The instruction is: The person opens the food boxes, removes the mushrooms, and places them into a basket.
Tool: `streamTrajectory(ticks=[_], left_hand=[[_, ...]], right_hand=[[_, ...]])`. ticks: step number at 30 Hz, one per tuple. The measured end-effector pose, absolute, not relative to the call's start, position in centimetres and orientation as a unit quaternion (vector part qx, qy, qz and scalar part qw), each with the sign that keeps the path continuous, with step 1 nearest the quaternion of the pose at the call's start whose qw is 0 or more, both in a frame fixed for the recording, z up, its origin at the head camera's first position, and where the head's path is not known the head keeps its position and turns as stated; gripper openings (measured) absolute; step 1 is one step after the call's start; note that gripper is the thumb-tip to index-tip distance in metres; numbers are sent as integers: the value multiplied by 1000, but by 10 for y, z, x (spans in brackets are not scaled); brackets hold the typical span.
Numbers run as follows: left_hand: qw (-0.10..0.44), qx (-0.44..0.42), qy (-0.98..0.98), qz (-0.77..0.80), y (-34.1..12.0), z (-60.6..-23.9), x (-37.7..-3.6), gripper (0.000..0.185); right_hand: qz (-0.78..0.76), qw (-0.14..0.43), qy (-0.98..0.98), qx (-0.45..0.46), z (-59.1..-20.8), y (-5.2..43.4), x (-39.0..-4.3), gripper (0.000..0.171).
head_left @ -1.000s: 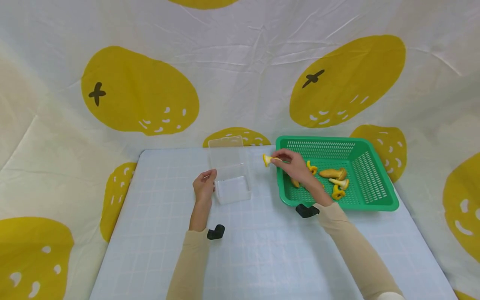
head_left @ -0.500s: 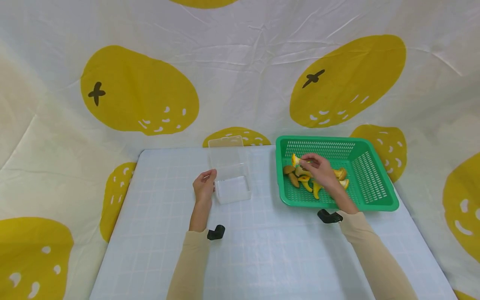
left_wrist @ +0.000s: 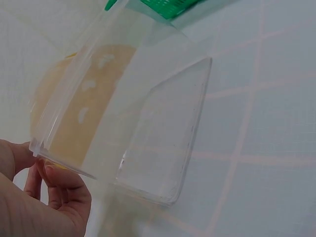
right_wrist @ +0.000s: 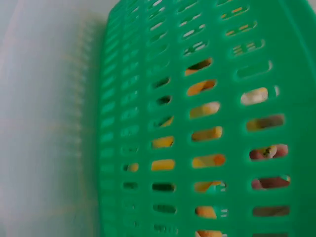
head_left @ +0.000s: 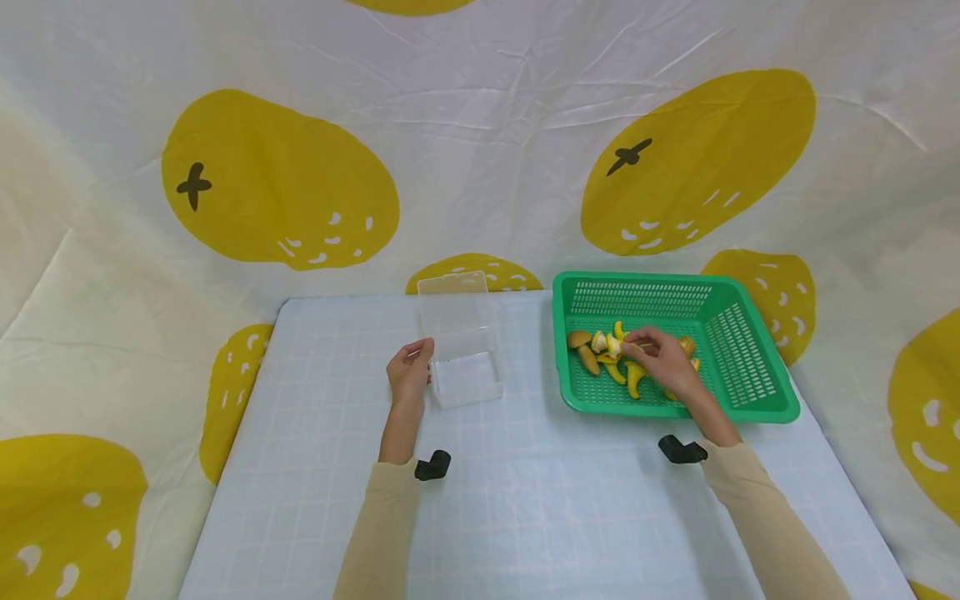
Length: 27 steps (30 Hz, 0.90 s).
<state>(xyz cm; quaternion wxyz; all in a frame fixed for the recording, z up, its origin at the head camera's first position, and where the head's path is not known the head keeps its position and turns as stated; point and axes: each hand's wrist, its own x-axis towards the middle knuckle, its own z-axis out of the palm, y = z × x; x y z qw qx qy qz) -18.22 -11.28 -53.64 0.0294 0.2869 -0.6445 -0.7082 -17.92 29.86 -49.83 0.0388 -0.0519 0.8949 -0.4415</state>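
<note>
Head view: table (head_left: 525, 500) with a pale grid cloth, backdrop sheet printed with big yellow fruit shapes. Left hand (head_left: 408, 375) sits at the left side of a clear plastic box (head_left: 461, 354), fingers curled against its wall and holding it; box stands near the table's middle, lid up at the back. Green basket (head_left: 750, 379) sits to the right of the box, apart from it. A heap of yellow and brown toy mushrooms (head_left: 600, 354) lies on the basket floor, mostly in its left half. Right hand (head_left: 663, 358) is inside the basket over the heap, fingers bent and pinching a pale yellow mushroom (head_left: 617, 345) at its tips. Black wrist mounts show at both sleeves.

Left wrist view: box (left_wrist: 133, 123) fills the frame, tilted in view, see-through, nothing visible inside. Left hand (left_wrist: 37, 197) at the lower left corner, fingertips (left_wrist: 61, 180) curled under the box's rim and touching it. A corner of the basket (left_wrist: 158, 6) shows at the top.

Right wrist view: basket wall (right_wrist: 207, 123) close up, blurred. Yellow pieces show through the slots. 2 fingertips (right_wrist: 266, 153) show through slots at right; the grip cannot be told from here.
</note>
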Motion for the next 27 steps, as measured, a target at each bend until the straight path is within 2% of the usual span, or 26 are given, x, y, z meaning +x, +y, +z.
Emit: streamTrajectory(ticks=[9, 15, 19, 23, 27], left_hand=[[26, 284, -650, -704, -112, -536, -181, 33], [28, 289, -648, -704, -110, -537, -182, 32], [26, 293, -645, -705, -110, -537, -183, 31], [18, 293, -646, -705, -110, -537, -182, 33], [5, 288, -654, -699, -113, -536, -180, 37]], right_hand=[[-417, 56, 902, -97, -504, 306, -180, 28], [-412, 92, 887, -187, -507, 309, -180, 16], [-411, 119, 875, -225, -512, 309, -177, 15], [-412, 133, 875, -216, -508, 309, -175, 12], [-413, 109, 885, -185, -500, 311, -175, 17]])
